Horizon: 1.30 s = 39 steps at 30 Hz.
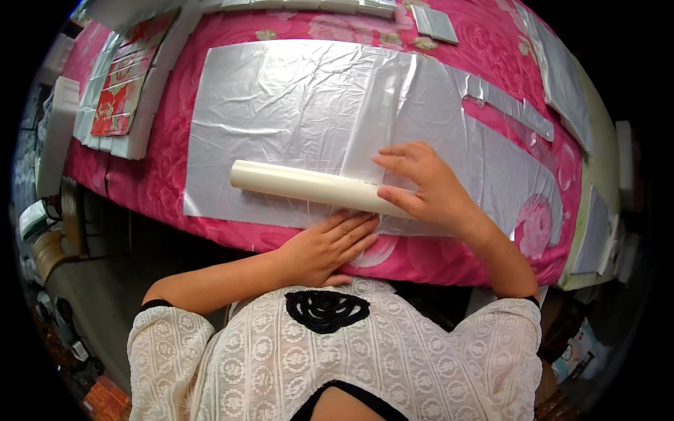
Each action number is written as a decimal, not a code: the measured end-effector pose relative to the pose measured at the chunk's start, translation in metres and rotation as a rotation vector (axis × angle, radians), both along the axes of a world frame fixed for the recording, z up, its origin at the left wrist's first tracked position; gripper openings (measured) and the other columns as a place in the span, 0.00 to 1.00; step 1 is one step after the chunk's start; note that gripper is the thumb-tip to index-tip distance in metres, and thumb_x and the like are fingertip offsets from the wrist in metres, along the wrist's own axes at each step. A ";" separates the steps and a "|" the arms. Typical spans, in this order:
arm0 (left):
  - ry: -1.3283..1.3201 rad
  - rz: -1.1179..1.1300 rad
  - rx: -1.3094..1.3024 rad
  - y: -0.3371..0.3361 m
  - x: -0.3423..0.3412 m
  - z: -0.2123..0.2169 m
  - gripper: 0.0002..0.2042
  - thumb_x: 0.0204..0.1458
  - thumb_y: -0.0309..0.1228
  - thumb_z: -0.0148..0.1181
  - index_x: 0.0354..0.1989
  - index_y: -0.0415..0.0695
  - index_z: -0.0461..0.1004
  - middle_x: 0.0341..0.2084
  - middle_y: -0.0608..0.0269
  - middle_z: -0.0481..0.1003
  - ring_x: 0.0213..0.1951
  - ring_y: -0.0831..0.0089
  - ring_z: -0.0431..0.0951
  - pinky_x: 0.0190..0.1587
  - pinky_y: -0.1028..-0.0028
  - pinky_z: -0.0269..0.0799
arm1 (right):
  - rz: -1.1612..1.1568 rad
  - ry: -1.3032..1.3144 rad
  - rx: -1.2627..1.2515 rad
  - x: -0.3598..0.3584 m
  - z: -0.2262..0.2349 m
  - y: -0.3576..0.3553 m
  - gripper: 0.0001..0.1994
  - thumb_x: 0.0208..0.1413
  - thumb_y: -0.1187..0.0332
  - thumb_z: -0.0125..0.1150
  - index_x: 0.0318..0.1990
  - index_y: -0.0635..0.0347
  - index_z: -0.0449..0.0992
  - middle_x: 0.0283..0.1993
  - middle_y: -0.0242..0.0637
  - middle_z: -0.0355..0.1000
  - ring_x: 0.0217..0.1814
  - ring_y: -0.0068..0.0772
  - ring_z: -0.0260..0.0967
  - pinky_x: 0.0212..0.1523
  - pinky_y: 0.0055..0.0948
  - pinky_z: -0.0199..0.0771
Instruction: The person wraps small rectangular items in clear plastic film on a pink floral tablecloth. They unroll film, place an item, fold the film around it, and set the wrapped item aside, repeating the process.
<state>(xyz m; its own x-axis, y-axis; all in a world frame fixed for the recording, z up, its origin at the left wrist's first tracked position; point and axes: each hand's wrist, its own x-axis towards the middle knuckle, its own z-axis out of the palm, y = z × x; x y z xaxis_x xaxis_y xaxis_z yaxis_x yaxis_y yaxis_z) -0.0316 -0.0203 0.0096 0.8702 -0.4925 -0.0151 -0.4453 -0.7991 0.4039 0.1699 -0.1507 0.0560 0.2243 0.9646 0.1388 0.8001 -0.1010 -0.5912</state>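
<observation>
Right hand (428,186) open on cream cylindrical tube (309,187); left hand (328,247) flat, pressing clear plastic sheet (295,105) onto pink floral tabletop (168,186).

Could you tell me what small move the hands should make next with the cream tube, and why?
Probably roll the cream tube forward: the right hand rests on its end, the left hand presses the plastic sheet flat beside it.

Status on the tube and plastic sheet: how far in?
Early. Done: the clear plastic sheet lies spread on the pink floral cloth, and the cream tube sits across its near edge. In hand: the right hand rests on the tube's right end; the left hand presses flat by the sheet's near edge. Left: no sheet visibly wound on the tube yet.
</observation>
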 end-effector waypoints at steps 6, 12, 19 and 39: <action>0.007 0.037 0.006 -0.009 -0.007 -0.006 0.40 0.49 0.55 0.45 0.63 0.33 0.51 0.65 0.47 0.47 0.67 0.57 0.44 0.67 0.59 0.36 | -0.003 -0.089 0.031 -0.016 -0.014 -0.006 0.19 0.44 0.69 0.63 0.47 0.55 0.73 0.44 0.34 0.72 0.44 0.39 0.66 0.45 0.35 0.69; 0.027 0.053 0.005 -0.009 -0.008 0.000 0.40 0.50 0.54 0.44 0.63 0.34 0.50 0.65 0.49 0.46 0.68 0.59 0.42 0.67 0.60 0.37 | -0.110 -0.242 0.212 0.061 -0.030 0.057 0.17 0.46 0.70 0.62 0.47 0.51 0.75 0.44 0.30 0.73 0.44 0.37 0.67 0.46 0.33 0.68; -0.087 0.037 -0.026 -0.007 -0.009 -0.004 0.33 0.49 0.45 0.53 0.61 0.38 0.56 0.64 0.51 0.51 0.66 0.60 0.49 0.64 0.60 0.46 | -0.245 -0.313 0.178 0.118 -0.035 0.085 0.19 0.51 0.68 0.60 0.53 0.52 0.72 0.53 0.35 0.68 0.55 0.39 0.62 0.56 0.32 0.62; -0.328 0.181 -0.682 0.025 0.008 0.018 0.21 0.36 0.29 0.68 0.41 0.42 0.69 0.46 0.58 0.72 0.46 0.59 0.74 0.50 0.63 0.70 | 0.043 -0.042 0.251 -0.030 -0.054 0.000 0.18 0.39 0.78 0.58 0.42 0.61 0.75 0.50 0.39 0.70 0.48 0.42 0.67 0.48 0.33 0.70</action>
